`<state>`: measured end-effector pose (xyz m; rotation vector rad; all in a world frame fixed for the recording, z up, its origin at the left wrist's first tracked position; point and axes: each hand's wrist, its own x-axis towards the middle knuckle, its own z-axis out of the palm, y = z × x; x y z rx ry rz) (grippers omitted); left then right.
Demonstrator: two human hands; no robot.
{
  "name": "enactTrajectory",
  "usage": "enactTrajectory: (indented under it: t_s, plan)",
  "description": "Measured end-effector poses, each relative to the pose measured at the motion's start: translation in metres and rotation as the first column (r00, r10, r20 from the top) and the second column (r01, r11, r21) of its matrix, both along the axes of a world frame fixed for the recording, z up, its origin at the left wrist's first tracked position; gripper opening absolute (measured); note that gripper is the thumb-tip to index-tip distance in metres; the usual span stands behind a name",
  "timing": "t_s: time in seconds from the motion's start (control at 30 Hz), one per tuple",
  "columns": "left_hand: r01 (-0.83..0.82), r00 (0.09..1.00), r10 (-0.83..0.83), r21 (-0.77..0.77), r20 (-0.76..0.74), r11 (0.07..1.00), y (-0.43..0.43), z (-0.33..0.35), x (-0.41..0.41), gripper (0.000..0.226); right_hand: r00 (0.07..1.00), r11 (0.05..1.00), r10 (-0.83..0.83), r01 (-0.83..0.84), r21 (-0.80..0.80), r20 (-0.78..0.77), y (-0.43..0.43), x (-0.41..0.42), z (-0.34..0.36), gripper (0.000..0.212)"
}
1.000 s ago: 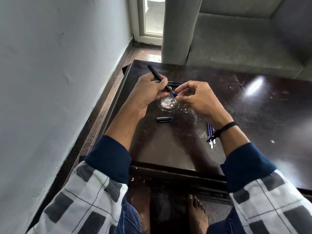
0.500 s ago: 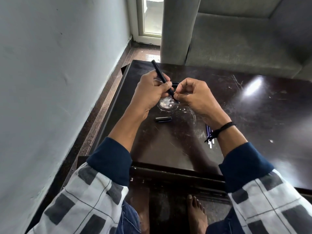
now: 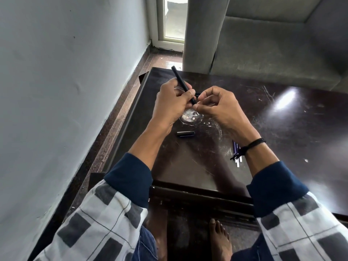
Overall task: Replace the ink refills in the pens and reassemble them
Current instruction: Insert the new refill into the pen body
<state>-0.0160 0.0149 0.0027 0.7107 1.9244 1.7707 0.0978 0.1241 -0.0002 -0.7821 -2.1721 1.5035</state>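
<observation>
Gripping a black pen [image 3: 182, 82] in the left hand [image 3: 169, 104], curled round the lower half of the barrel, up above the dark table [image 3: 188, 166]. Pinching the pen's near end with the right hand [image 3: 218, 108], thumb and forefinger pressed together right where the barrel stops. Cannot tell what sits inside that pinch, nose piece or refill tip, since the fingertips hide it.

Holding the barrel on a slant, with its long axis running from the meeting point of both hands up and away to the left, far end free in the air over the table's back corner. Pointing the working end straight at the right hand and touching it, so probably seating or threading the front of the pen along that same slanted line.

Leaving a pen cap [image 3: 185, 133] flat on the table just below the left wrist, lying left to right, nearer the left hand. Leaving a small bundle of refills [image 3: 236, 154] beside the right wrist, partly hidden by it, lengthwise roughly toward the body.

Calls for a pinch in line with the barrel; risks binding or bending a thin refill with any sideways tilt.
</observation>
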Motion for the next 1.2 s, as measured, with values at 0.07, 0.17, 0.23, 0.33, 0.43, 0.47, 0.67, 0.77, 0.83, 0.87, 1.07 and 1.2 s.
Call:
enactTrajectory:
  t_s: [0.07, 0.17, 0.23, 0.33, 0.43, 0.47, 0.67, 0.77, 0.83, 0.87, 1.07, 1.2]
  plan:
    - [-0.015, 1.0, 0.015, 0.001, -0.01, 1.0, 0.0, 0.0, -0.001, 0.008, 0.998, 0.997, 0.005, -0.01, 0.078, 0.069, 0.001, 0.001, -0.002, 0.026]
    - [-0.005, 1.0, 0.005, -0.006, -0.021, 1.0, 0.0, -0.001, 0.0, 0.009, 0.992, 0.988, -0.018, -0.001, 0.153, 0.123, 0.003, 0.0, -0.006, 0.022]
    - [0.0, 0.999, -0.001, -0.016, -0.052, 1.0, 0.0, -0.001, 0.001, 0.01, 0.993, 0.988, -0.024, 0.006, 0.152, 0.117, 0.003, 0.0, -0.006, 0.021]
    - [0.013, 0.993, -0.017, -0.039, -0.121, 0.999, 0.001, 0.0, 0.001, 0.009, 0.993, 0.99, -0.027, 0.01, 0.141, 0.113, 0.003, 0.002, -0.004, 0.018]
    - [0.027, 0.977, -0.04, -0.064, -0.208, 0.998, 0.001, -0.001, 0.003, 0.008, 0.993, 0.996, -0.01, -0.001, 0.09, 0.117, 0.004, 0.002, -0.006, 0.02]
    - [0.026, 0.971, -0.043, -0.074, -0.235, 0.997, 0.001, 0.0, 0.004, 0.008, 0.992, 0.997, -0.004, -0.006, 0.079, 0.125, 0.004, 0.001, -0.007, 0.02]
    - [0.015, 0.955, -0.046, -0.107, -0.293, 0.994, 0.001, 0.001, 0.006, 0.012, 0.987, 0.997, 0.014, -0.026, 0.073, 0.158, 0.003, 0.0, -0.008, 0.02]
    - [0.014, 0.953, -0.05, -0.122, -0.3, 0.992, 0.002, 0.001, 0.005, 0.014, 0.984, 0.998, 0.04, -0.048, 0.04, 0.172, 0.003, 0.0, -0.008, 0.021]
    - [0.013, 0.948, -0.054, -0.133, -0.313, 0.991, 0.002, 0.001, 0.005, 0.014, 0.983, 0.998, 0.051, -0.058, 0.032, 0.174, 0.003, 0.0, -0.009, 0.021]
    - [0.013, 0.947, -0.057, -0.138, -0.317, 0.99, 0.002, 0.001, 0.005, 0.013, 0.982, 0.998, 0.053, -0.06, 0.034, 0.179, 0.003, 0.0, -0.009, 0.02]
    - [0.017, 0.948, -0.065, -0.155, -0.312, 0.988, 0.003, -0.001, 0.006, 0.009, 0.978, 0.997, 0.049, -0.06, 0.046, 0.205, 0.003, 0.0, -0.01, 0.02]
    - [0.022, 0.952, -0.067, -0.152, -0.297, 0.988, 0.003, 0.0, 0.006, 0.01, 0.978, 0.997, 0.042, -0.053, 0.049, 0.204, 0.003, 0.0, -0.01, 0.021]
